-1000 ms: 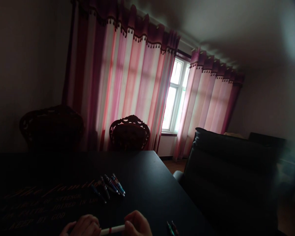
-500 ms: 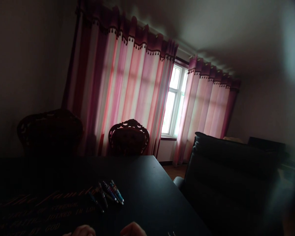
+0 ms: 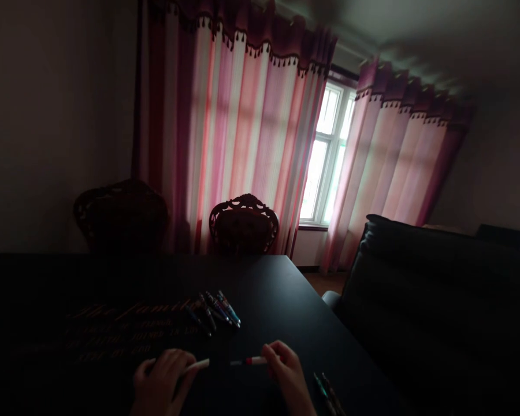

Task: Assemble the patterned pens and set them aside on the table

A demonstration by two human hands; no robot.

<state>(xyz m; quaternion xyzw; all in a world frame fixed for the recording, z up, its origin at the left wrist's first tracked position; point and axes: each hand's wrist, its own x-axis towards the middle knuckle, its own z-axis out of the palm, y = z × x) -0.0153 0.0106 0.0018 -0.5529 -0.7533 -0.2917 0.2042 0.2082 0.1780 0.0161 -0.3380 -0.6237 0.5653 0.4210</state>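
Note:
Near the bottom of the head view, my left hand (image 3: 163,374) closes on a white pen barrel (image 3: 198,365) whose end points right. Across a short gap, my right hand (image 3: 285,365) pinches a white pen part with a red band (image 3: 255,360). A thin dark piece extends from that part toward the left hand, and the two pen pieces are apart. Beyond the hands, several pens (image 3: 219,310) lie in a loose pile on the dark table (image 3: 268,289). More pens (image 3: 327,393) lie to the right of my right hand, partly cut off by the frame.
Orange lettering (image 3: 125,312) marks the tabletop at left. Two carved chairs (image 3: 244,225) stand behind the far edge. A black padded chair (image 3: 420,289) is close on the right. Striped curtains (image 3: 242,144) hang around a bright window (image 3: 320,156). The room is dim.
The view has tilted down and turned left. Both hands, barely in sight before at the bottom edge, now show with separate pen pieces in them. More of the pens at right shows.

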